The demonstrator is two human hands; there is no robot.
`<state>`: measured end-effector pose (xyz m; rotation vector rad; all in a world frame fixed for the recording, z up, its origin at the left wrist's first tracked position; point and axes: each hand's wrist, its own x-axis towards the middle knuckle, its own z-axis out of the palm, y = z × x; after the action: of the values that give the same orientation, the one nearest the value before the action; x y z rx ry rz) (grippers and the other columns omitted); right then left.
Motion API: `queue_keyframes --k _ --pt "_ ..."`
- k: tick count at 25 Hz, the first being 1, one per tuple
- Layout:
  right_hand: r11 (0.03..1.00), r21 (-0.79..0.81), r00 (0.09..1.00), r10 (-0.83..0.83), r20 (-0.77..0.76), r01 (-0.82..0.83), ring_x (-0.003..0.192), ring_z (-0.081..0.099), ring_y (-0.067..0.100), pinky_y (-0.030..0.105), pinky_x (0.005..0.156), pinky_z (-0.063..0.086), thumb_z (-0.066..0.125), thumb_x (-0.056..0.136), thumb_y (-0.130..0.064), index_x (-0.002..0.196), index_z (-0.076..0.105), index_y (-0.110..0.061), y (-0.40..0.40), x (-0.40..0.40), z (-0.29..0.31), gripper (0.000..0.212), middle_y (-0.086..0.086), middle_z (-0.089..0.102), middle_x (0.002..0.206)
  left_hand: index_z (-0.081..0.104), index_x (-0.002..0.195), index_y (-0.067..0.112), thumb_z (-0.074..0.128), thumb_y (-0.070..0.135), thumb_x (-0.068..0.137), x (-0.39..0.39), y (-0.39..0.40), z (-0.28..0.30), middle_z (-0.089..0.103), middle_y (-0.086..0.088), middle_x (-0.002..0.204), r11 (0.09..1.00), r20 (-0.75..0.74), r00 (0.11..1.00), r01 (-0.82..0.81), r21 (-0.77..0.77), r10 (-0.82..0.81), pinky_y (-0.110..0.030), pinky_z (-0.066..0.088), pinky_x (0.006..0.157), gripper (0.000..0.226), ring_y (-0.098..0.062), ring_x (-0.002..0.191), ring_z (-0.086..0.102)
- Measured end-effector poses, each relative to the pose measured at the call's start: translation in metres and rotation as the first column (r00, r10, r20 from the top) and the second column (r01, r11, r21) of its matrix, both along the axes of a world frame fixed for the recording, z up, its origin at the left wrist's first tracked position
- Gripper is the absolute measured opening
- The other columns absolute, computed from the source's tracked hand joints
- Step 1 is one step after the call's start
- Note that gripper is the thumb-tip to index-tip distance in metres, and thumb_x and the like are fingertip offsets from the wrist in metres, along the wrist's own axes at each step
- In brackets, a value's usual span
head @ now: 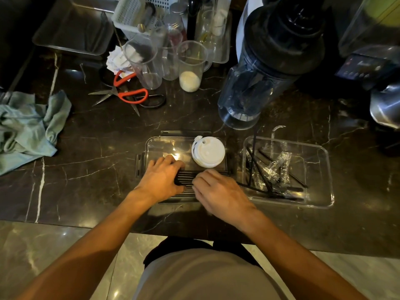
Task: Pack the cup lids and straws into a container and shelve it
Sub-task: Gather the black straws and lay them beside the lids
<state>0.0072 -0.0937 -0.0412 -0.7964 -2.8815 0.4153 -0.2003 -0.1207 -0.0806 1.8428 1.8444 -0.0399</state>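
A clear container (pixel 160 144) with dark clasps sits on the dark marble counter in front of me. A stack of white cup lids (pixel 208 151) stands in its far right corner. A bundle of black straws (pixel 187 178) lies along its near side. My left hand (pixel 161 180) grips the left end of the bundle, and my right hand (pixel 218 192) covers the right end with its fingers curled on the straws. To the right stands a clear tray (pixel 322 176) holding loose black straws (pixel 257 172) and wrapped straws (pixel 279 167).
Behind the container stand a dark blender jug (pixel 266 68), clear cups (pixel 191 66), orange-handled scissors (pixel 127 92) and a white basket (pixel 134 14). A green cloth (pixel 28 126) lies at the left. The counter edge runs close to my body.
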Motion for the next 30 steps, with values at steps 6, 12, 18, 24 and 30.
queue_keyframes --k 6,12,18,24,30 --pt "0.893 -0.135 0.885 -0.446 -0.131 0.430 0.090 0.062 0.014 0.035 0.073 0.056 0.063 0.094 -0.023 0.117 0.064 -0.014 0.028 0.085 0.034 0.025 -0.001 0.066 0.101 0.067 0.122 0.028 0.076 0.034 0.086 0.032 0.025 0.031 0.065 0.004 0.117 0.971 0.349 0.935 -0.132 0.201 0.055 -0.035 0.057 0.090 0.038 -0.013 0.103 0.065" --pt "0.618 -0.527 0.811 -0.401 0.426 0.583 0.108 0.057 0.009 0.024 0.083 0.046 0.071 0.093 -0.037 0.140 0.054 -0.024 0.059 0.155 0.011 0.052 -0.007 0.056 0.121 0.065 0.118 0.034 0.081 0.042 0.080 0.092 0.054 0.054 0.062 0.017 0.096 0.988 0.467 0.873 0.157 0.007 -0.142 -0.020 0.057 0.069 0.041 -0.003 0.077 0.066" --pt "0.614 -0.578 0.843 -0.419 0.337 0.536 0.103 0.063 0.012 0.027 0.078 0.050 0.080 0.086 -0.041 0.129 0.054 -0.023 0.076 0.148 -0.009 0.053 -0.013 0.061 0.108 0.074 0.109 0.017 0.074 0.013 0.090 0.125 0.062 0.044 0.070 0.003 0.104 0.993 0.452 0.887 0.061 0.098 -0.099 -0.027 0.058 0.081 0.019 -0.008 0.085 0.067" --pt "0.637 -0.405 0.753 -0.590 0.293 0.656 0.107 0.066 0.030 0.049 0.090 0.056 0.082 0.084 -0.039 0.132 0.041 -0.014 0.086 0.121 -0.026 0.068 0.009 0.062 0.122 0.067 0.120 0.021 0.073 0.012 0.092 0.154 0.070 0.040 0.065 0.013 0.094 0.938 0.576 0.781 -0.339 0.069 0.240 -0.006 0.049 0.070 0.030 0.003 0.076 0.063" --pt "0.620 -0.337 0.695 -0.696 0.180 0.708 0.105 0.067 0.035 0.049 0.085 0.057 0.081 0.086 -0.035 0.130 0.044 -0.008 0.087 0.117 -0.039 0.063 0.014 0.057 0.128 0.059 0.134 0.023 0.069 0.013 0.094 0.161 0.061 0.041 0.066 0.005 0.125 0.889 0.660 0.672 -0.458 0.011 0.337 -0.016 0.057 0.081 0.042 -0.009 0.090 0.072"
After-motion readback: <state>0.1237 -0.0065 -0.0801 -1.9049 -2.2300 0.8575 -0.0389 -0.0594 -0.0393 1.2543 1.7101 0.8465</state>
